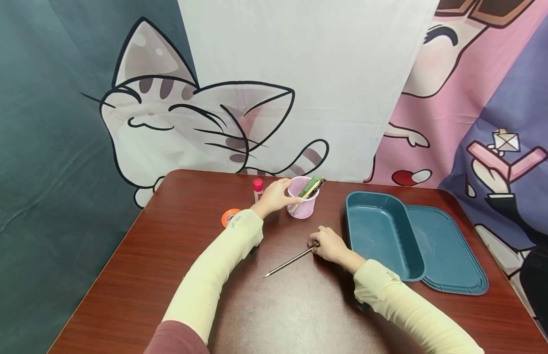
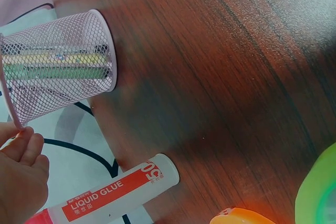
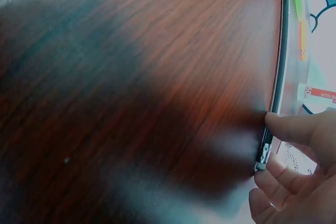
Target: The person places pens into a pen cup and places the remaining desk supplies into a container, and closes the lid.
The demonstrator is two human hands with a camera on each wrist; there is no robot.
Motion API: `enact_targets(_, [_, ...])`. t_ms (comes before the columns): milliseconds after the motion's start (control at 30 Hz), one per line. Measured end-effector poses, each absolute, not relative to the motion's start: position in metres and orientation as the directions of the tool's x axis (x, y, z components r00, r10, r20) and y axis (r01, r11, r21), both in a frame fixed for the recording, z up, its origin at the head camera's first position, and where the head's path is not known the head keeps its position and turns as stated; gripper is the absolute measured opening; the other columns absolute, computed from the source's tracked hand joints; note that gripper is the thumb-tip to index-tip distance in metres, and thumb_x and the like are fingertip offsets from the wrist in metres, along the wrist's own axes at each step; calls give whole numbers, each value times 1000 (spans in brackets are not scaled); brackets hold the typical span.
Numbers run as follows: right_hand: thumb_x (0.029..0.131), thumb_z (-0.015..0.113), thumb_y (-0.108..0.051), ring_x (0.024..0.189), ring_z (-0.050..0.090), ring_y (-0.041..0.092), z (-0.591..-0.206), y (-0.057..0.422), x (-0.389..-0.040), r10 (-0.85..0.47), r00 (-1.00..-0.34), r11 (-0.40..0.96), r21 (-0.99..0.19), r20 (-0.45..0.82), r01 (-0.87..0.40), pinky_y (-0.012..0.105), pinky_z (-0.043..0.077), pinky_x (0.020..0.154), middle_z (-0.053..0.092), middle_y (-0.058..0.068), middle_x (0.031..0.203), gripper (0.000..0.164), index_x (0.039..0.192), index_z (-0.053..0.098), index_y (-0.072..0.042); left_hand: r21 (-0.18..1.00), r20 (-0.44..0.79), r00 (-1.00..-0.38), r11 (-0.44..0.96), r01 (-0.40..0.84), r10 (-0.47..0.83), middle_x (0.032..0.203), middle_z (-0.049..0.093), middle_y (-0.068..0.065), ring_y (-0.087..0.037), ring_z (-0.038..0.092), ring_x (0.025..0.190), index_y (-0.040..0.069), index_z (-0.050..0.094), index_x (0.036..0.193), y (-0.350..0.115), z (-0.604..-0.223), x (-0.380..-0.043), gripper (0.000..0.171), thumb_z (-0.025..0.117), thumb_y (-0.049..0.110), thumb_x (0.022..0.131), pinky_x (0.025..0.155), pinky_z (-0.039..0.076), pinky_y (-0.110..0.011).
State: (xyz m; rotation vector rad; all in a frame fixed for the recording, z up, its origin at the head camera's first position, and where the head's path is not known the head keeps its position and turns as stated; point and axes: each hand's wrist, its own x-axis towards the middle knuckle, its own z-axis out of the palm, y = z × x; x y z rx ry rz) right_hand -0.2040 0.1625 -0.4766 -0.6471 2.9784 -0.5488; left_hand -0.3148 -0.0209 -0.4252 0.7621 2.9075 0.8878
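Note:
My left hand (image 1: 274, 197) holds the rim of a pink mesh pen cup (image 1: 302, 211) between thumb and fingers. The cup stands on the table with several pencils or pens (image 1: 310, 188) leaning in it; green, yellowish and dark ones show. In my right hand (image 1: 330, 246), thumb and fingers pinch a dark pencil (image 1: 290, 261) near its metal-ferrule end (image 3: 264, 153). Its sharpened tip points left and toward me, low over the table; whether it touches cannot be told. A liquid glue bottle (image 2: 118, 192) with a red cap stands beside the left hand.
An orange tape roll (image 1: 227, 216) lies left of the left wrist, with a green roll (image 2: 317, 198) near it in the left wrist view. Right of the right hand sits a teal box (image 1: 384, 236), its matching lid (image 1: 451, 250) beside it. A printed cloth (image 1: 327, 73) hangs behind the table.

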Motion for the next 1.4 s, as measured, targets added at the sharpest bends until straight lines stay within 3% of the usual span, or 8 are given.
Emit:
enact_targets(567, [64,67,-6,70,45,17,-474,166,-206,-527,-849,818,-243,45,-521,26,34,56,42,-4,69,17,67,58,-21,519,129,-883,728,448,451,128,49,-5,-18,46,117,11,48,127,-19,-422,-316,65,68,42,73,98,37,-33])
enact_targets(767, [69,64,-7,69,45,16,-469,168,-207,-572,-820,788,-262,23,-557,24,34,58,43,-5,68,16,67,55,-20,542,114,-887,720,433,447,128,49,-6,-19,46,116,11,47,128,-19,-424,-315,66,68,42,73,97,38,-33])
enact_targets(1400, [74,60,1,65,42,11,-409,190,-211,-616,-787,746,-301,27,-594,22,34,57,45,-3,66,17,68,53,-13,567,116,-889,706,425,443,126,51,-5,-18,48,114,13,48,127,-21,-425,-315,67,69,43,72,96,39,-34])
